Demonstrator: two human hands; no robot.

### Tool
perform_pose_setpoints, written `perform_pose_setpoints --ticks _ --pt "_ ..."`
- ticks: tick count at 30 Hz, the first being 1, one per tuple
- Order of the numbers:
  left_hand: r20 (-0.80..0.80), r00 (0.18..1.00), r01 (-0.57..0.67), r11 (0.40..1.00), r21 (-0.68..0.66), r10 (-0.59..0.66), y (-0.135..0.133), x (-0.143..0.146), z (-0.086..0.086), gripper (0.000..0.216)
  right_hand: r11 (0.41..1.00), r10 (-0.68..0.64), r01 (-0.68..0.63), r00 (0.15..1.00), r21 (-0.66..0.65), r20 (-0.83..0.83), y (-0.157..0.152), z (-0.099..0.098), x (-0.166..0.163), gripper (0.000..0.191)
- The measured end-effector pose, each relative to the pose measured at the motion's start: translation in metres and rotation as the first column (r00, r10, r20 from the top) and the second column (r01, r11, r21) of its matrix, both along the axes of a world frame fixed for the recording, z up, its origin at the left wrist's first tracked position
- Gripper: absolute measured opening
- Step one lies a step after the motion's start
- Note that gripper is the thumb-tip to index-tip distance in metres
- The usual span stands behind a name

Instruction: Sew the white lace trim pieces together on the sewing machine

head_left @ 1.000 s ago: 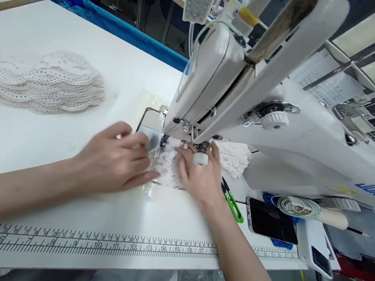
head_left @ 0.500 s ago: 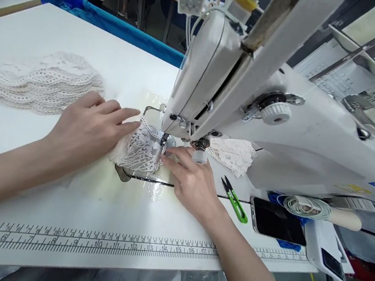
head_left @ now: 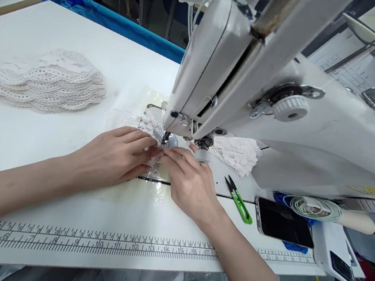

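A white sewing machine (head_left: 249, 75) fills the upper right. Both my hands lie under its head at the presser foot (head_left: 166, 137). My left hand (head_left: 118, 155) rests flat on a small white lace piece (head_left: 150, 129), fingers stretched toward the needle. My right hand (head_left: 190, 179) meets it from the right, fingertips pressed on the same lace just in front of the foot. Most of the lace is hidden under my fingers. More lace (head_left: 240, 153) lies behind the foot, under the machine's arm.
A stack of white lace pieces (head_left: 45, 81) sits at the left on the white table (head_left: 64, 207), which has a printed ruler (head_left: 95, 240) along its front. Green thread snips (head_left: 239, 200), a phone (head_left: 284, 223) and a cord roll (head_left: 311, 206) lie right of my hands.
My left hand has slid right and nearer the needle, now covering the lace that showed half a second ago. My right hand has stayed at the foot.
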State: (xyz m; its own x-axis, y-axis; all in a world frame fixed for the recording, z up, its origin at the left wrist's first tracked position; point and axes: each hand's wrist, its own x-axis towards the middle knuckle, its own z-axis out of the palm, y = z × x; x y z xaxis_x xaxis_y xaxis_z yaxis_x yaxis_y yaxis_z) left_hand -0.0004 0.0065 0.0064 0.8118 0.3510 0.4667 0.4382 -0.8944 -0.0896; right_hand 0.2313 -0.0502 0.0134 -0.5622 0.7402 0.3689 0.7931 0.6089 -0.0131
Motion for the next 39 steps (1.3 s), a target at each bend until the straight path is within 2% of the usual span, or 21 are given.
perform_pose_setpoints --ticks 5,13,21,26,31,36,39 --pt "-0.011 0.999 -0.030 0.999 0.039 0.030 -0.004 0.004 -0.005 0.035 1.000 -0.015 0.015 1.000 0.010 0.026 0.001 0.001 0.001 0.045" --pt "-0.026 0.998 -0.048 0.993 0.105 0.051 -0.006 0.004 -0.003 0.040 0.999 -0.028 0.026 0.998 0.026 0.053 0.000 0.000 0.001 0.046" --pt "0.000 0.998 -0.064 0.993 0.099 0.064 -0.008 0.007 -0.003 0.041 0.999 -0.011 0.010 0.999 0.048 0.032 0.002 0.001 0.001 0.043" --pt "0.043 0.999 -0.014 0.998 0.068 0.011 -0.004 0.000 0.000 0.035 0.999 -0.021 0.020 0.999 0.037 0.041 0.002 -0.001 0.001 0.038" --pt "0.096 0.992 0.071 0.987 0.145 -0.086 0.000 -0.001 0.005 0.026 0.997 -0.039 0.040 0.999 0.067 -0.009 0.003 -0.001 -0.004 0.029" --pt "0.137 0.986 0.071 0.985 0.159 -0.093 -0.002 0.002 0.006 0.023 0.993 -0.030 0.038 0.997 0.115 -0.065 0.009 0.000 -0.009 0.028" --pt "0.148 0.988 0.044 0.997 0.070 -0.054 -0.004 0.002 0.007 0.020 0.994 -0.027 0.037 0.995 0.107 -0.092 0.012 -0.003 -0.008 0.026"
